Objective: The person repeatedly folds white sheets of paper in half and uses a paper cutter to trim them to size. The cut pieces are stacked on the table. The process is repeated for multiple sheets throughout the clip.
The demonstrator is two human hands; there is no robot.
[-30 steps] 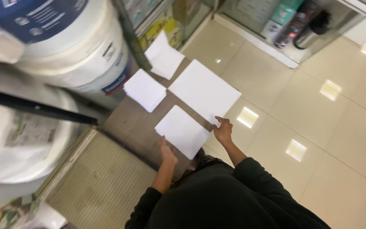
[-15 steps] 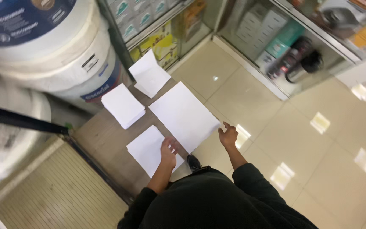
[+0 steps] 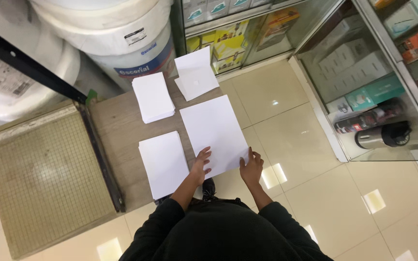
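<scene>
My left hand [image 3: 201, 165] and my right hand [image 3: 251, 168] both rest on the near edge of a large white paper sheet stack [image 3: 213, 130] lying on a wooden board [image 3: 117, 121]. Left of it lies a smaller white paper stack [image 3: 163, 163], just beside my left hand. Another small stack [image 3: 152, 96] lies farther back, and a folded white sheet [image 3: 196, 74] stands bent at the far edge.
A paper cutter with a gridded base [image 3: 44, 179] and black blade arm [image 3: 103, 159] sits at the left. Big white buckets [image 3: 122, 38] stand behind. Glass display cabinets [image 3: 364, 87] with boxes and a flask line the right. Glossy tile floor [image 3: 315, 193] lies to the right.
The view swung so the papers now lie straight ahead. My left hand moved off the small near stack onto the large sheet's near edge, and my right hand came in to that edge too.
</scene>
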